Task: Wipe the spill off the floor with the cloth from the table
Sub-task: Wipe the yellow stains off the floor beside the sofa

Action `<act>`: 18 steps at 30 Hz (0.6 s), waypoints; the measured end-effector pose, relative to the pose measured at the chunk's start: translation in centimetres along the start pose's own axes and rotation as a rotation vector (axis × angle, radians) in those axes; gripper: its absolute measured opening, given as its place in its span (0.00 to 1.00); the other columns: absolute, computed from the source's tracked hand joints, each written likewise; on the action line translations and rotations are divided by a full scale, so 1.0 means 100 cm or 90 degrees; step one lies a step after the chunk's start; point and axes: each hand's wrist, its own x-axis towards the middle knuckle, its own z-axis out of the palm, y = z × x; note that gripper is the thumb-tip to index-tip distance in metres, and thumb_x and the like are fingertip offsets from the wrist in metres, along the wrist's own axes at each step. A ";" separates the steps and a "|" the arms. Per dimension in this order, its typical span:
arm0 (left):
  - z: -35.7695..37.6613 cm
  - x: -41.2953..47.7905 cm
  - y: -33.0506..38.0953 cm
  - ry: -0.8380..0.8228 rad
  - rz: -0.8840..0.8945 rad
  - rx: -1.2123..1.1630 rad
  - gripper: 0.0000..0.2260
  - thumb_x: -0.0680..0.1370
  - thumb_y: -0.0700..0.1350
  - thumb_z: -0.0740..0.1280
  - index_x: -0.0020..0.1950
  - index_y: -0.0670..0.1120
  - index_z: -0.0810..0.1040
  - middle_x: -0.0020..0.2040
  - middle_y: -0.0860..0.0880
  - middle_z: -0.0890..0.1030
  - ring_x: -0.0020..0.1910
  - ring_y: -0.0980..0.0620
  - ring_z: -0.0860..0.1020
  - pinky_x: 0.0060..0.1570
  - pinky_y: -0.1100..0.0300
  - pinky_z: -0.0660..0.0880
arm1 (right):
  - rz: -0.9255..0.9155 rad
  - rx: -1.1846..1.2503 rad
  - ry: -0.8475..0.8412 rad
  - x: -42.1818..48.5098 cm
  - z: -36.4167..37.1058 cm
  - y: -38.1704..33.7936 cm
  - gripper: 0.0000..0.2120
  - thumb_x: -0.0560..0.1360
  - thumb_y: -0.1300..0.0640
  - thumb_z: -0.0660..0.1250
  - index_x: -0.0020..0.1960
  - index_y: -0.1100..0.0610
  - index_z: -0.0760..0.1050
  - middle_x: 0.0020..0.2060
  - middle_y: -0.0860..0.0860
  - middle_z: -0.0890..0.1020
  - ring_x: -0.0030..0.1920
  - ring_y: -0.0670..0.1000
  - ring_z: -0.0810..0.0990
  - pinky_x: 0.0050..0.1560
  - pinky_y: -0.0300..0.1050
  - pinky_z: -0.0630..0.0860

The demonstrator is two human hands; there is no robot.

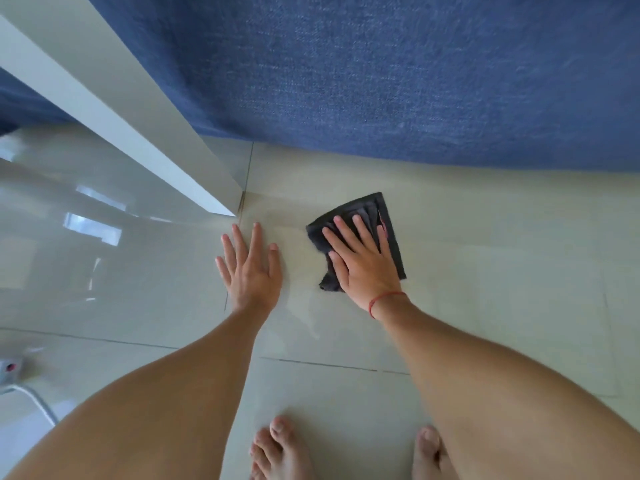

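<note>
A dark grey cloth (391,223) lies flat on the pale tiled floor (502,271), folded roughly square. My right hand (363,261) presses down on it, palm flat and fingers spread, a red string around the wrist. My left hand (249,268) rests flat on the bare tile to the left of the cloth, fingers apart and holding nothing. A faint wet sheen (304,323) marks the tile between and below my hands. The table is not in view.
A blue rug (415,71) covers the floor just beyond the cloth. A white slanted panel (114,109) runs down from the upper left to a point near my left hand. My bare feet (280,452) stand at the bottom. A small device with a cable (10,370) sits far left.
</note>
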 end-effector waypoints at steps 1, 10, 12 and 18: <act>-0.002 0.002 -0.003 0.014 -0.029 0.002 0.25 0.83 0.55 0.49 0.80 0.54 0.49 0.81 0.48 0.41 0.79 0.48 0.38 0.75 0.48 0.35 | 0.012 -0.004 -0.004 -0.005 -0.004 0.013 0.23 0.79 0.48 0.48 0.73 0.46 0.64 0.74 0.46 0.66 0.76 0.55 0.61 0.75 0.61 0.52; -0.001 0.029 -0.011 -0.055 -0.186 0.005 0.29 0.82 0.56 0.46 0.79 0.54 0.35 0.78 0.48 0.31 0.77 0.49 0.32 0.72 0.45 0.31 | 0.280 0.007 0.021 0.045 -0.013 0.010 0.24 0.81 0.47 0.46 0.77 0.43 0.49 0.79 0.47 0.48 0.78 0.57 0.43 0.70 0.73 0.39; -0.003 0.032 -0.011 -0.073 -0.187 0.003 0.29 0.82 0.56 0.46 0.78 0.55 0.34 0.78 0.48 0.30 0.77 0.49 0.31 0.72 0.45 0.30 | 0.258 -0.001 0.021 0.061 -0.009 -0.014 0.24 0.81 0.47 0.45 0.77 0.43 0.49 0.79 0.48 0.48 0.78 0.58 0.43 0.69 0.74 0.39; -0.008 0.032 -0.013 -0.104 -0.187 -0.016 0.29 0.82 0.56 0.46 0.78 0.56 0.33 0.77 0.50 0.29 0.76 0.51 0.29 0.71 0.46 0.29 | 0.081 0.009 0.006 0.077 0.006 -0.081 0.23 0.81 0.46 0.48 0.76 0.43 0.55 0.78 0.47 0.53 0.78 0.58 0.46 0.70 0.73 0.39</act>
